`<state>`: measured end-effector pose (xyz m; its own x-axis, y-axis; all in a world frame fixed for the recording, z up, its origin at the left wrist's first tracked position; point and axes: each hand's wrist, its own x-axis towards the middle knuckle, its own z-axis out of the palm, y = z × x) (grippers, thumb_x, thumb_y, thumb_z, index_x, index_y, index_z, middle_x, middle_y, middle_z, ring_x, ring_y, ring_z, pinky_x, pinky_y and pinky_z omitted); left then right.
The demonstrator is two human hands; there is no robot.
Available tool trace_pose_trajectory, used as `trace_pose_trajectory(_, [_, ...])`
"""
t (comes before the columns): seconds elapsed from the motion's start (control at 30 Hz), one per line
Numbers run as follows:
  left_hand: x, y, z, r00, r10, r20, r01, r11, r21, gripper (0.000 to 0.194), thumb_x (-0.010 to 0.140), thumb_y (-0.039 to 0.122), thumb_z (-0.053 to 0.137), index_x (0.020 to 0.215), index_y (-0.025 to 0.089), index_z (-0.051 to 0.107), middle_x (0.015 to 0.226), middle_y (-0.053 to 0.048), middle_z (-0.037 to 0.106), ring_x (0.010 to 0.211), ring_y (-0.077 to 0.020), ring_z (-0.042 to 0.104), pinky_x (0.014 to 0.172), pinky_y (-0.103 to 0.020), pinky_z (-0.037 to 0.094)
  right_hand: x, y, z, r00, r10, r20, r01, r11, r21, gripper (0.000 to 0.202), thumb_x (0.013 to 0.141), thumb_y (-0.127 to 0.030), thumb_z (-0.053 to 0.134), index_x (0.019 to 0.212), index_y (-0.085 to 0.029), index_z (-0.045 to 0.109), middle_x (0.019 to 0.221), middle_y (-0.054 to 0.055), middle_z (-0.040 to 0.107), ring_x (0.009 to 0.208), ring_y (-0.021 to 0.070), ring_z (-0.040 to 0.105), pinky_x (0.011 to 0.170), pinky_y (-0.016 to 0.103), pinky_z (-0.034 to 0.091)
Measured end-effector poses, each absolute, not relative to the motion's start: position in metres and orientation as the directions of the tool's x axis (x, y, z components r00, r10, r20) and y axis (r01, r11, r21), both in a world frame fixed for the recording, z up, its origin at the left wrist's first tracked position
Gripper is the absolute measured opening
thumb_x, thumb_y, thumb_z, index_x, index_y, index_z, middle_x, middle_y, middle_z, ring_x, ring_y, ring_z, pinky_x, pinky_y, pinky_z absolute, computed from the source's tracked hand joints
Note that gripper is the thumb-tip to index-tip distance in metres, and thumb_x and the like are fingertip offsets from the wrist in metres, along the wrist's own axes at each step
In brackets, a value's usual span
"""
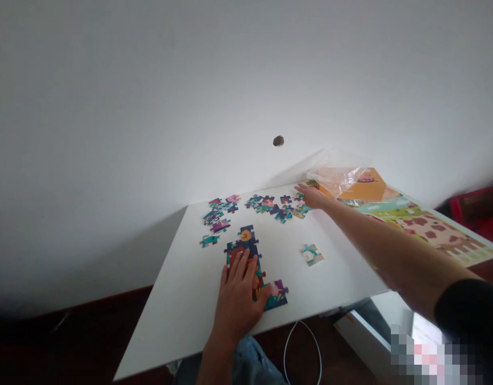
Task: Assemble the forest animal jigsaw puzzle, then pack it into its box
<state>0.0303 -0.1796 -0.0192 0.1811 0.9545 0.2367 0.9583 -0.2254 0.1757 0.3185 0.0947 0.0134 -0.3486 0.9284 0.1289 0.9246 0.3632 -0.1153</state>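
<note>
Near the front of the white table (182, 299), my left hand (241, 289) lies flat with spread fingers on a joined section of dark puzzle (252, 241). My right hand (310, 195) reaches to the back right, its fingers extended over loose pieces (300, 211) beside an orange box. One pale piece (312, 255) lies alone right of the joined section. Loose pieces (266, 203) are spread along the back middle, and another group (220, 225) lies at the back left.
Clear plastic wrap (338, 174) rests on the orange box (364, 187) by the wall. A colourful cow picture (434, 230) covers the table's right side. Below the front edge are a white cable (285, 350) and a white box (364, 342). A red object (477, 208) stands far right.
</note>
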Motion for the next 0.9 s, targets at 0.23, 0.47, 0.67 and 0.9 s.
trace_pose_trajectory(0.23, [0.023,-0.186,-0.022,0.157,0.963,0.219,0.961,-0.2,0.191,0.067,0.085,0.046,0.056,0.148,0.03,0.04,0.158,-0.005,0.031,0.147,-0.0307,0.027,0.116,-0.059,0.026,0.317,0.126,0.008,-0.464,0.886,-0.002,0.886,0.464,-0.004,0.044,0.082,-0.012,0.061,0.126,-0.017,0.064,0.13,0.013,0.063,0.116,0.0249,0.061,0.099,0.031,0.043])
trace_pose_trajectory(0.47, [0.019,-0.189,-0.02,0.138,0.97,0.2,0.966,-0.176,0.19,0.066,0.084,0.047,0.056,0.146,0.028,0.043,0.158,-0.006,0.031,0.147,-0.0314,0.026,0.117,-0.06,0.024,0.32,0.133,0.014,-0.345,0.937,-0.057,0.935,0.349,0.06,0.042,0.077,-0.032,0.074,0.112,-0.009,0.071,0.11,0.019,0.071,0.104,0.0289,0.066,0.086,0.03,0.048])
trace_pose_trajectory(0.67, [0.021,-0.189,-0.018,0.135,0.97,0.2,0.968,-0.173,0.183,0.065,0.085,0.047,0.056,0.145,0.027,0.045,0.158,-0.006,0.032,0.147,-0.0311,0.027,0.117,-0.058,0.025,0.327,0.12,0.033,-0.293,0.956,-0.019,0.953,0.294,0.068,0.038,0.091,-0.039,0.056,0.108,-0.009,0.072,0.105,0.019,0.072,0.094,0.0266,0.068,0.078,0.03,0.049])
trace_pose_trajectory(0.9, [0.02,-0.189,-0.016,0.132,0.975,0.178,0.971,-0.163,0.174,0.065,0.085,0.044,0.056,0.145,0.024,0.045,0.159,-0.006,0.031,0.147,-0.0309,0.027,0.117,-0.057,0.024,0.334,0.09,0.023,-0.538,0.833,-0.128,0.843,0.535,-0.054,0.045,0.079,-0.022,0.069,0.124,-0.022,0.064,0.118,0.011,0.066,0.1,0.0214,0.066,0.085,0.026,0.047])
